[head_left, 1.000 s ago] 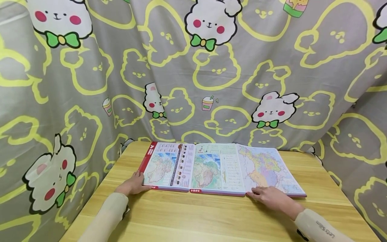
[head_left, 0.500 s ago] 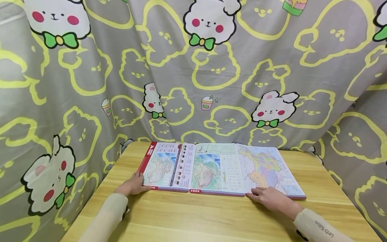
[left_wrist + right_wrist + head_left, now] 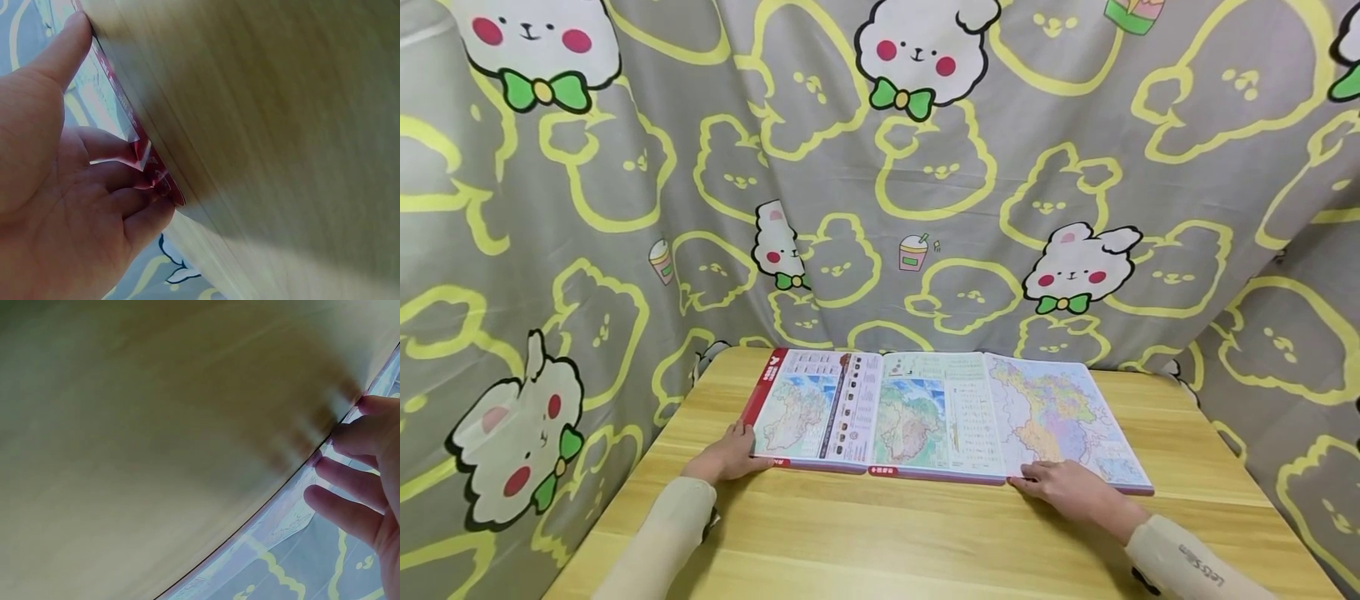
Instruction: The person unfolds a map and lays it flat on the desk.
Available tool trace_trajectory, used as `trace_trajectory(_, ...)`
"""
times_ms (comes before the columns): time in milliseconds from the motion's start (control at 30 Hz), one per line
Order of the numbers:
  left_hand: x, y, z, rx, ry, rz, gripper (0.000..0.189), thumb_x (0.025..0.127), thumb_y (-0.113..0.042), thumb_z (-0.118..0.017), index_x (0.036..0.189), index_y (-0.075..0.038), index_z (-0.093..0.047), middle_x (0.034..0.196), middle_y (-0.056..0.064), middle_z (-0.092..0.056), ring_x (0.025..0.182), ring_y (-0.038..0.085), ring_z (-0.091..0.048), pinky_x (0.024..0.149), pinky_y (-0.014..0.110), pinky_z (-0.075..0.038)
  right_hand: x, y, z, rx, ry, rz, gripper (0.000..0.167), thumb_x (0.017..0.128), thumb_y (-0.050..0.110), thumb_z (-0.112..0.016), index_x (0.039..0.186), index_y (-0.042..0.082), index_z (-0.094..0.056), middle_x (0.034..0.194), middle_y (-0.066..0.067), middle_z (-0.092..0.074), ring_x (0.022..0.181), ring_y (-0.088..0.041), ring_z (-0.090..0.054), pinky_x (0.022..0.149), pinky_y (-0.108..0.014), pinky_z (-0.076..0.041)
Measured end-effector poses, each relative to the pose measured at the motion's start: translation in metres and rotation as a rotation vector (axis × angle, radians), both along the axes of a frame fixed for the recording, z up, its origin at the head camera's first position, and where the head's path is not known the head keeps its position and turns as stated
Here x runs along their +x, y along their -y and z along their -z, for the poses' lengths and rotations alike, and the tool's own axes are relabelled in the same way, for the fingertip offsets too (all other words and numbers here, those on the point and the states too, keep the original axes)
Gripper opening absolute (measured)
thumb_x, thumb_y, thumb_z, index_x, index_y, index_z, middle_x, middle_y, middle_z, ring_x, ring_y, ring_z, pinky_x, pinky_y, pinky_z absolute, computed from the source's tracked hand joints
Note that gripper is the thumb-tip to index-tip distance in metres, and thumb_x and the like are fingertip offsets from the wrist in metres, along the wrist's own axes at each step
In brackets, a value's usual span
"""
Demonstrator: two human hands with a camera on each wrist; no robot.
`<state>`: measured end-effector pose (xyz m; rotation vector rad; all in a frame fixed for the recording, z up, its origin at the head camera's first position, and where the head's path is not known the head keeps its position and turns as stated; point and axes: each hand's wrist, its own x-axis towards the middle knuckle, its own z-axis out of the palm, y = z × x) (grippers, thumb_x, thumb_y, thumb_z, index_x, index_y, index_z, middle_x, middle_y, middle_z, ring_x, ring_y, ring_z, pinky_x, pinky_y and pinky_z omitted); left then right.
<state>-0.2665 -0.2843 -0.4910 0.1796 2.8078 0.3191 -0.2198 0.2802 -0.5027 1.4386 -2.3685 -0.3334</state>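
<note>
A fold-out map (image 3: 913,429) of three side-by-side panels lies flat on the wooden table, printed with coloured maps and text. Red strips run along its left side, and red tabs mark the front edge. At the front left corner, my left hand (image 3: 724,454) touches the map with thumb and fingers spread around that corner. In the left wrist view, the left fingers (image 3: 150,222) rest against the red border. My right hand (image 3: 1067,490) lies at the front edge of the right panel. The right fingertips (image 3: 320,465) touch that edge in the right wrist view, fairly straight.
The light wooden table (image 3: 917,542) extends in front of the map and to both sides. A grey curtain (image 3: 940,192) with yellow outlines and white rabbits hangs close behind the table and around its sides.
Both hands stay in the same places on the map, which lies as before. Only the head view has shifted slightly.
</note>
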Motion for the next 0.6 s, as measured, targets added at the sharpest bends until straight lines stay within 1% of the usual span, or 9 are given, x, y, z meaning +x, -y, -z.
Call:
trace_trajectory(133,0.000,0.000,-0.001,0.021,0.000,-0.005,0.100,0.083,-0.050,-0.066,0.135,0.023,-0.024,0.142,0.041,-0.020,0.131,0.051,-0.022,0.104,0.060,-0.025,0.001,-0.001,0.000,-0.008,0.004,0.001,0.041,0.077,0.006,-0.066,0.117,0.017,-0.068,0.102,-0.006,-0.065,0.086,-0.022,-0.065,0.057,-0.032,-0.053)
trace_trajectory(267,0.000,-0.001,-0.005,0.079,-0.015,-0.013,0.099,0.084,-0.050,-0.065,0.134,0.025,-0.025,0.140,0.043,-0.021,0.129,0.052,-0.024,0.103,0.060,-0.025,0.000,-0.001,-0.001,-0.024,0.007,0.003,0.041,0.077,0.006,-0.066,0.117,0.017,-0.068,0.103,-0.007,-0.065,0.088,-0.023,-0.064,0.057,-0.033,-0.053)
trace_trajectory(367,-0.002,-0.003,-0.010,0.108,-0.034,-0.015,0.095,0.087,-0.052,-0.060,0.135,0.023,-0.026,0.143,0.042,-0.016,0.131,0.054,-0.019,0.104,0.062,-0.022,-0.001,-0.001,-0.002,-0.050,0.008,0.008,0.039,0.077,0.006,-0.066,0.115,0.014,-0.069,0.104,-0.008,-0.065,0.090,-0.025,-0.064,0.060,-0.034,-0.054)
trace_trajectory(467,-0.004,-0.013,-0.017,0.100,-0.069,0.009,0.086,0.091,-0.049,-0.055,0.138,0.019,-0.029,0.145,0.040,-0.014,0.133,0.054,-0.014,0.105,0.062,-0.018,-0.002,0.001,-0.002,-0.105,0.025,0.030,0.036,0.077,0.005,-0.067,0.113,0.010,-0.069,0.106,-0.011,-0.065,0.092,-0.027,-0.064,0.066,-0.037,-0.055)
trace_trajectory(533,-0.006,-0.023,-0.023,0.086,-0.088,0.024,0.081,0.093,-0.047,-0.053,0.140,0.015,-0.030,0.147,0.038,-0.014,0.135,0.053,-0.011,0.106,0.061,-0.016,-0.002,0.006,-0.003,-0.152,0.045,0.053,0.033,0.079,0.006,-0.067,0.113,0.008,-0.068,0.108,-0.013,-0.065,0.093,-0.028,-0.064,0.069,-0.039,-0.055)
trace_trajectory(600,-0.008,-0.037,-0.029,0.066,-0.108,0.045,0.077,0.094,-0.045,-0.053,0.141,0.012,-0.031,0.147,0.037,-0.016,0.136,0.051,-0.012,0.107,0.060,-0.016,-0.004,0.012,-0.005,-0.202,0.067,0.082,0.031,0.081,0.006,-0.068,0.112,0.007,-0.067,0.109,-0.014,-0.064,0.093,-0.029,-0.063,0.072,-0.041,-0.054)
